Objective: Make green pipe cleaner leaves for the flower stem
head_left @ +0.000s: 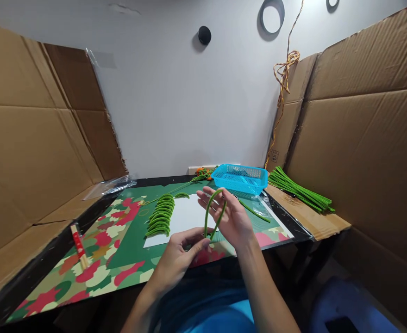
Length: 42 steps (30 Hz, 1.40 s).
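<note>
A green pipe cleaner (207, 213), bent into a tall loop, stands between my hands. My left hand (182, 252) pinches its lower ends between thumb and fingers. Beside the loop, my right hand (234, 219) has its fingers stretched out and apart, palm toward the pipe cleaner; the loop's top passes in front of these fingers, and whether it touches them is unclear. To the left, several folded green pipe-cleaner pieces (160, 215) lie in a column on white paper (187, 215). One more folded piece (181, 195) sits at the paper's far edge. A single pipe cleaner (255, 211) lies right of my right hand.
A blue plastic basket (240, 178) stands at the back, beside orange-and-green craft flowers (203, 174). Long green pipe cleaners (300, 190) are bunched on cardboard at right. A red-wrapped chopstick packet (78, 245) lies at left. Cardboard walls (363, 125) flank the table; a cord (282, 83) hangs behind.
</note>
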Motion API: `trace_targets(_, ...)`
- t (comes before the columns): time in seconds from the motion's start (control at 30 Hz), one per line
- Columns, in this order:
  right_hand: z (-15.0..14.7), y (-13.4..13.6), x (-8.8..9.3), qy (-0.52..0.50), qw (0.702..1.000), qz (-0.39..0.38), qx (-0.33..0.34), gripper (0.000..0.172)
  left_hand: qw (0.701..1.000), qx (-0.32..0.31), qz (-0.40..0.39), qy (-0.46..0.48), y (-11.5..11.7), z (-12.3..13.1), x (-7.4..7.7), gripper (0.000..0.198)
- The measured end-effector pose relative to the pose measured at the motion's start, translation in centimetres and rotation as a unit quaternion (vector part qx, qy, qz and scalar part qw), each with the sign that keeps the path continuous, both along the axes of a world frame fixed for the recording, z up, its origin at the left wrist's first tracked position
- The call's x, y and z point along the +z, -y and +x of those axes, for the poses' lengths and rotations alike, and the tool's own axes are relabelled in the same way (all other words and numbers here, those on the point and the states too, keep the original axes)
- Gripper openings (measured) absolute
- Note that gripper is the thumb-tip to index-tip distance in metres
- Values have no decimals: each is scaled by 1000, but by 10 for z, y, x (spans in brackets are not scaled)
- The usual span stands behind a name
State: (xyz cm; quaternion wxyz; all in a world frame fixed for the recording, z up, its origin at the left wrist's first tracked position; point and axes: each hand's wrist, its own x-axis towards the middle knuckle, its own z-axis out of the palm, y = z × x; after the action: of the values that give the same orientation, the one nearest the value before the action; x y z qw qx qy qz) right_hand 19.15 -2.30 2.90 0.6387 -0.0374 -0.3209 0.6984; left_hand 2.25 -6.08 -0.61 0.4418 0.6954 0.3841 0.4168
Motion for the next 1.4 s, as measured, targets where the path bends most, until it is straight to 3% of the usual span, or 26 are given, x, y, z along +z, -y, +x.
trace_targets(0.1,-10,-13,16,3,997,27,66,29,997,25,-20,76,-5,6,-3,38)
trace_targets(0.2,-16,-21,23,-1,997,41,69,34,991,55,-24,117,-9,15,-1,39)
trace_targets(0.33,-14,-16,12,23,997,72,25,34,992,33,-33,113,-10,24,1,41)
trace_targets(0.47,-4,-4,-7,61,996,70,12,47,992,-1,-67,106,-8,27,-4,44)
trace_targets(0.6,8,0,-12,72,995,63,-16,55,990,-10,-94,108,-6,26,-9,42)
trace_targets(0.83,20,2,-13,98,993,8,-67,33,989,-23,-114,88,-2,26,-5,39)
trace_targets(1.4,35,-7,-20,80,993,9,-90,26,992,-11,-103,68,0,23,-4,45)
